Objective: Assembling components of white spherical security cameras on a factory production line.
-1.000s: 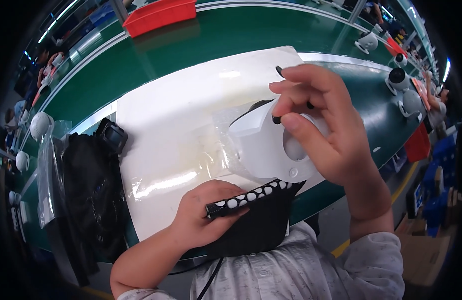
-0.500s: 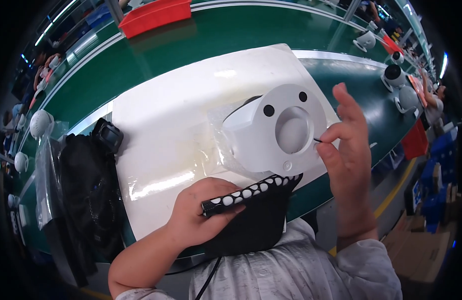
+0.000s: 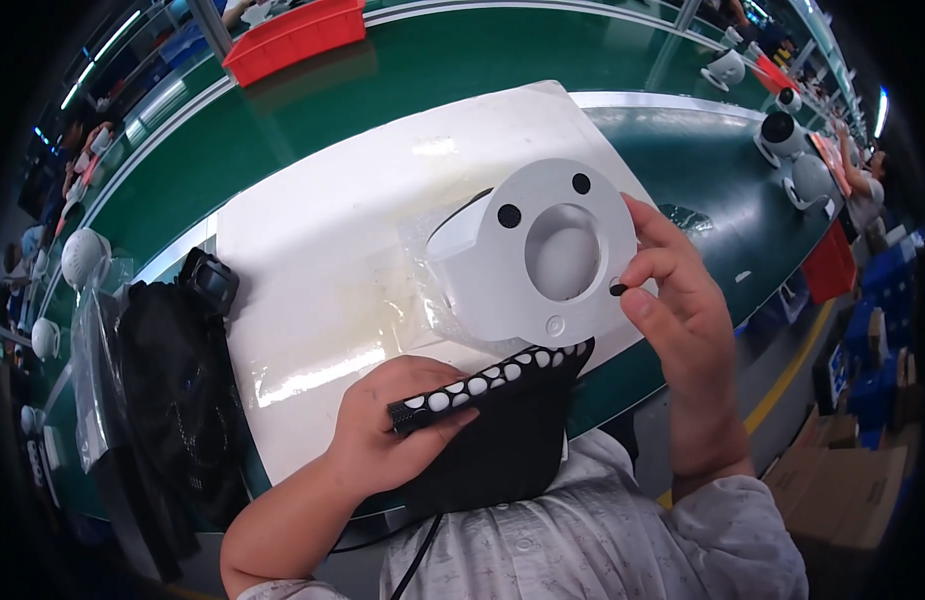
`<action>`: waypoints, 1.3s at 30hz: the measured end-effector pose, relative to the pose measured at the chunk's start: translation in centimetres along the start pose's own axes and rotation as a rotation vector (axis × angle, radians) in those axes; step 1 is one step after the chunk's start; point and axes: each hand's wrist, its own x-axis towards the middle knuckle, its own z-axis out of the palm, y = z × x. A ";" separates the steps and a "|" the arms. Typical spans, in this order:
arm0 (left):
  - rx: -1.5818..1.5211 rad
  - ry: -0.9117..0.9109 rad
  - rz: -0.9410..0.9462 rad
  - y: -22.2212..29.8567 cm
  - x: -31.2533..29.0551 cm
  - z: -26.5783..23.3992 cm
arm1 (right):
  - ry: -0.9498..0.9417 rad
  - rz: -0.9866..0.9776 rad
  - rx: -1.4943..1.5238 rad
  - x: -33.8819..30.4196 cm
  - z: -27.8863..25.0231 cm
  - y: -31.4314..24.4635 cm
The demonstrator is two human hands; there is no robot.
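A white plastic device (image 3: 600, 235) lies on a white board (image 3: 322, 230), its round base facing up with a large opening in the middle. Two black round pads (image 3: 509, 215) are stuck on the far part of that base. My right hand (image 3: 687, 305) pinches a small black round pad (image 3: 618, 289) between thumb and index finger, right at the base's right edge; whether it touches is hard to tell. Its other fingers rest by the rim. My left hand (image 3: 382, 425) grips a bent black sheet of pads (image 3: 497, 460), whose folded edge shows white circles (image 3: 482, 384).
Clear plastic wrap (image 3: 422, 270) lies under the device. At the left are a black bag (image 3: 172, 390) and a small black camera-like object (image 3: 210, 280). A red bin (image 3: 297, 38) stands across the green bench. More white devices (image 3: 810, 180) sit at the right.
My right hand has moved in to the right edge of the base with the pad, its raised fingers coming down. The left hand keeps the sheet; the whole view has shifted slightly.
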 end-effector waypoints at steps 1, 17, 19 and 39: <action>-0.001 -0.001 0.000 0.0 0.0 0.0 | 0.001 0.001 0.000 0.0 -0.1 -0.1; 0.021 -0.013 -0.019 0.4 0.2 0.0 | -0.047 -0.368 -0.986 -1.7 -0.7 -2.3; 0.029 -0.013 -0.031 0.4 0.2 -0.1 | -0.085 -0.323 -1.033 -1.7 -0.7 -2.8; 0.021 -0.004 -0.036 0.2 -0.1 -0.1 | -0.005 0.490 0.605 0.6 1.6 -0.2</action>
